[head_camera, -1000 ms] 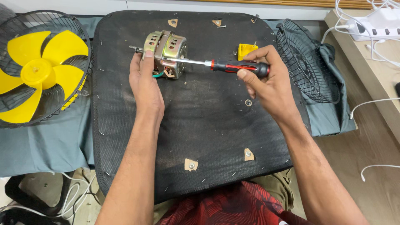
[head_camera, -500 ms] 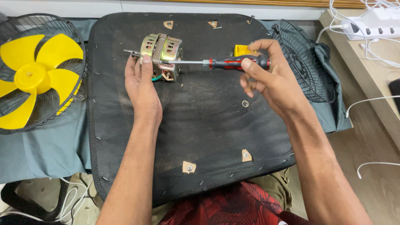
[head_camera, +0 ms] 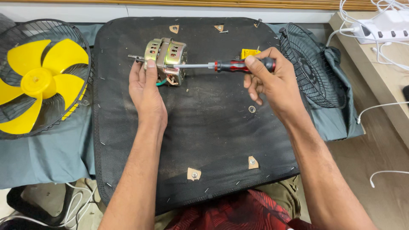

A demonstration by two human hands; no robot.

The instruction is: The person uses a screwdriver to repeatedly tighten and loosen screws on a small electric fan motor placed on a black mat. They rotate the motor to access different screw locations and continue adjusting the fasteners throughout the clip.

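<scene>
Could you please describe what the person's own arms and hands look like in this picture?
Both arms are bare from the picture's lower edge to the wrists, with no sleeves showing. The left hand and right hand wear no gloves, rings, watch or bands that I can see.

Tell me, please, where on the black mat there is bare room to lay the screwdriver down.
Bare mat lies between the forearms, below the motor and left of the loose washer. The top strip is crowded: motor, left hand, screwdriver, right hand, yellow part.
</scene>
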